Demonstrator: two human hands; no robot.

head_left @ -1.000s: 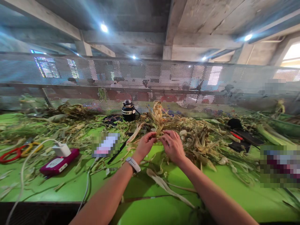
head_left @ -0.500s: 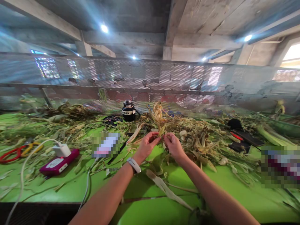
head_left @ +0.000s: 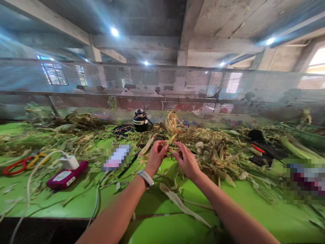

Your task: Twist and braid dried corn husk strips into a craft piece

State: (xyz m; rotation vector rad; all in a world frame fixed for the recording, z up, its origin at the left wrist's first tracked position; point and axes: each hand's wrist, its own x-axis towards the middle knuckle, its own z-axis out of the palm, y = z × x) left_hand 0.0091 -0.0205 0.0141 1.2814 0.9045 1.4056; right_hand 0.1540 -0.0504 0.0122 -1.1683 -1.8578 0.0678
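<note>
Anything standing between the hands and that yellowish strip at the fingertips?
Nothing visible does. The left hand pinches the yellowish strip near its lower end; the right hand is close beside it, though whether it touches is hard to tell. The pale dried husk is beyond the strip, not between.

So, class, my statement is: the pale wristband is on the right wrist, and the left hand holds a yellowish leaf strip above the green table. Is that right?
Not quite: the head view shows the pale wristband on the wrist of the left hand. That hand does hold a yellowish leaf strip above the green table.
</note>
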